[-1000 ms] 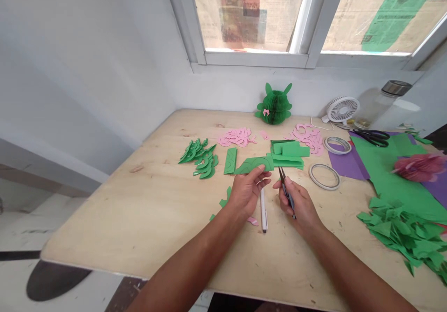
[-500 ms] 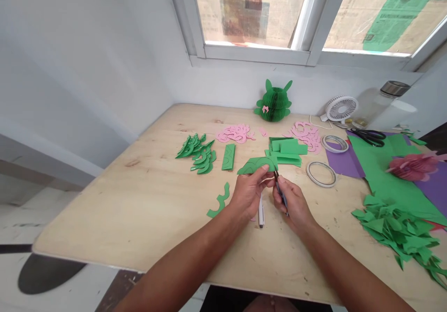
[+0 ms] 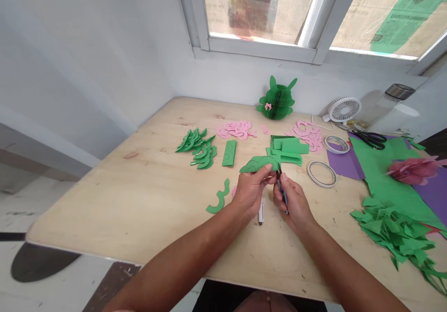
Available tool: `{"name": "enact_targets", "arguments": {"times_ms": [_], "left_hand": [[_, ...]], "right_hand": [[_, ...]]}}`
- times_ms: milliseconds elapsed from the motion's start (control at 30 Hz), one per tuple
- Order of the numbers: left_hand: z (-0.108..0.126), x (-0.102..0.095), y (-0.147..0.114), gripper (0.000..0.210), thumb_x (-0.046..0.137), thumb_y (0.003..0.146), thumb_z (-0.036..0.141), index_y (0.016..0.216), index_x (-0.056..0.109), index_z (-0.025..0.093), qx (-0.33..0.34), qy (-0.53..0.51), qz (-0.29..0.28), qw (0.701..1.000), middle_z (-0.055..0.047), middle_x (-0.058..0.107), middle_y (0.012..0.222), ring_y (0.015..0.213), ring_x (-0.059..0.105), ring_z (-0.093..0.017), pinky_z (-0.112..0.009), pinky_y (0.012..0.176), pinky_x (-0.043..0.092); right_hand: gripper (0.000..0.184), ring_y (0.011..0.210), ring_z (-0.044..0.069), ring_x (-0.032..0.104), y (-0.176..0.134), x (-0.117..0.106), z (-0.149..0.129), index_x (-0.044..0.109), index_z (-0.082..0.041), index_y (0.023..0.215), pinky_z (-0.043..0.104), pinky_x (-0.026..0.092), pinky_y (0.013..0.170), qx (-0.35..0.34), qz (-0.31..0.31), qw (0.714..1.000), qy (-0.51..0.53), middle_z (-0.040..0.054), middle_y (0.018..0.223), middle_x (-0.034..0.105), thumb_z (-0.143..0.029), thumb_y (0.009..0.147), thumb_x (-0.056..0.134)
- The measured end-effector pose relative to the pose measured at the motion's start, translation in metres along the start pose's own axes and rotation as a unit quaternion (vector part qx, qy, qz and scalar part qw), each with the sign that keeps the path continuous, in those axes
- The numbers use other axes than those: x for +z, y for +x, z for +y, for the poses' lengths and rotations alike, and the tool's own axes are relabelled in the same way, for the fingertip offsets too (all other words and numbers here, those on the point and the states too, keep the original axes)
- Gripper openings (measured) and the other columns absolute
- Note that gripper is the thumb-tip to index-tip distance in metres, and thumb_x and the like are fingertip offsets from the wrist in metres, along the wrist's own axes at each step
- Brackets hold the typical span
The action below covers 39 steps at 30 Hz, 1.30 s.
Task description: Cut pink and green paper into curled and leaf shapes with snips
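Pinched between the fingers of my left hand (image 3: 252, 188) is a folded green paper piece (image 3: 256, 163) with curved outlines drawn on it. My right hand (image 3: 294, 198) grips a small pair of scissors (image 3: 283, 192), whose blades meet the right end of that paper. On the table below lies a white marker (image 3: 261, 213), partly behind my left hand. A wavy green paper strip (image 3: 220, 198) rests to the left, and a marked green rectangle (image 3: 229, 153) lies beyond it. Stacked green paper pieces (image 3: 288, 149) sit just past the scissors.
Cut green shapes (image 3: 197, 146) and pink cutouts (image 3: 237, 129) lie on the table (image 3: 139, 209). Tape rolls (image 3: 321, 174), black scissors (image 3: 369, 139) and a heap of green scraps (image 3: 394, 228) are on the right. A green honeycomb paper figure (image 3: 277, 100), fan (image 3: 344, 110) and bottle (image 3: 387, 105) stand behind.
The view has shifted slightly. My hands still hold the paper and scissors in nearly the same place, and the scissor blades look a little more apart at the paper's right end.
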<state>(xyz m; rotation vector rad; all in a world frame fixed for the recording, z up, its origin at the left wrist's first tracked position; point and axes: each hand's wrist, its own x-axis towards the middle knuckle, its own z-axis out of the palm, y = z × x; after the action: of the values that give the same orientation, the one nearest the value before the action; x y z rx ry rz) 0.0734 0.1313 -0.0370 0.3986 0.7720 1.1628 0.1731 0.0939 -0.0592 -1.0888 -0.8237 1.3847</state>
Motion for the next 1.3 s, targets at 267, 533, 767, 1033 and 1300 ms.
{"name": "enact_targets", "arguments": {"times_ms": [267,533,767,1033,1300], "left_hand": [[-0.0008,0.0012,-0.0004,0.019,0.08,0.054,0.022,0.06,0.065,0.011,0.017,-0.017,0.0,1.0,-0.002,0.062,0.06,0.065,0.061,-0.015,-0.032,0.073,0.049],[-0.001,0.0017,-0.0013,0.017,0.079,0.055,0.02,0.059,0.065,0.01,0.019,-0.025,0.003,0.999,-0.003,0.062,0.059,0.063,0.06,-0.015,-0.032,0.073,0.049],[0.0003,0.0033,-0.0032,0.018,0.08,0.053,0.02,0.058,0.065,0.01,0.021,-0.03,0.013,0.999,-0.002,0.061,0.058,0.063,0.061,-0.015,-0.033,0.073,0.049],[0.0014,0.0046,-0.0044,0.018,0.079,0.053,0.02,0.057,0.065,0.011,0.021,-0.035,0.012,0.999,-0.002,0.061,0.058,0.062,0.061,-0.014,-0.032,0.073,0.05],[0.0014,0.0047,-0.0044,0.017,0.079,0.052,0.018,0.057,0.065,0.01,0.017,-0.039,0.019,0.999,-0.003,0.062,0.06,0.062,0.061,-0.014,-0.031,0.073,0.05]], "right_hand": [[0.038,0.036,0.003,0.026,-0.0001,0.0011,-0.0001,0.052,-0.016,0.067,0.019,0.015,0.035,0.001,0.009,1.0,0.006,-0.0063,0.047,0.041,-0.051,0.084,0.055],[0.038,0.036,0.003,0.026,-0.0004,0.0036,-0.0012,0.054,-0.016,0.068,0.019,0.015,0.036,-0.001,0.016,1.0,-0.004,-0.0064,0.047,0.04,-0.05,0.084,0.054],[0.048,0.036,0.003,0.025,0.0009,0.0034,-0.0002,0.044,-0.016,0.053,0.02,0.015,0.036,0.001,0.021,1.0,-0.009,-0.0061,0.044,0.037,-0.051,0.085,0.053],[0.045,0.036,0.004,0.026,0.002,0.0045,-0.0003,0.046,-0.016,0.056,0.019,0.016,0.035,0.001,0.027,1.0,-0.003,-0.0062,0.045,0.038,-0.051,0.083,0.055],[0.043,0.037,0.004,0.025,0.0016,0.0038,0.0006,0.047,-0.016,0.058,0.02,0.016,0.036,-0.001,0.026,1.0,-0.008,-0.0063,0.046,0.039,-0.05,0.084,0.054]]}}
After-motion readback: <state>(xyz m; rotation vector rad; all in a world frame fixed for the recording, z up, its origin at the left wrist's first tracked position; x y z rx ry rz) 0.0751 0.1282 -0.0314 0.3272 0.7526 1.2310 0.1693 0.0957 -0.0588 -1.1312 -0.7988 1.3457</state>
